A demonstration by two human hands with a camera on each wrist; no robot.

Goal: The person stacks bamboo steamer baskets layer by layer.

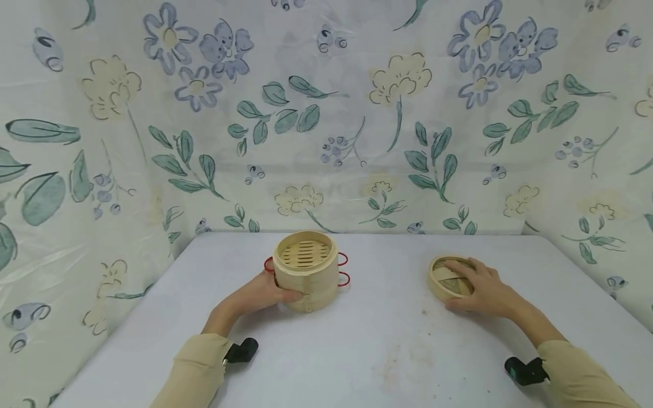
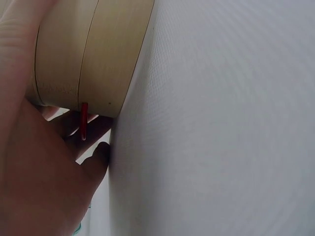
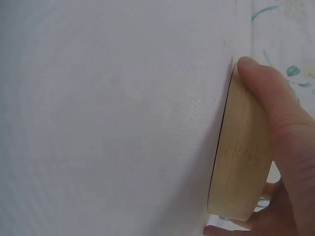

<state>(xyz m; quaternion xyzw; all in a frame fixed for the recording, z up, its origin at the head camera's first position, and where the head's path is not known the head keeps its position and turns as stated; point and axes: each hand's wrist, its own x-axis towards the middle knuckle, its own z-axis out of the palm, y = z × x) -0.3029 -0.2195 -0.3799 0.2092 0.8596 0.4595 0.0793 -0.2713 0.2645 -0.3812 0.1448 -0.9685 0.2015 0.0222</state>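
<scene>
A two-tier bamboo steamer (image 1: 305, 271) with red wire handles (image 1: 343, 269) stands uncovered at the middle of the white table (image 1: 357, 340). My left hand (image 1: 264, 293) grips its near left wall, thumb along the front. The left wrist view shows the steamer wall (image 2: 88, 54) and one red handle (image 2: 84, 120) beside my palm (image 2: 39, 182). The bamboo lid (image 1: 448, 279) lies flat on the table to the right. My right hand (image 1: 482, 289) rests over it, fingers spread on top and thumb at its near edge. The right wrist view shows the lid's rim (image 3: 241, 162) under my thumb (image 3: 268, 93).
A floral cloth backdrop (image 1: 326, 113) hangs behind the table and wraps both sides. Faint stains (image 1: 403, 362) mark the table near the front. A black wrist-camera mount (image 1: 242, 351) sits on the left sleeve, and another mount (image 1: 525, 371) on the right.
</scene>
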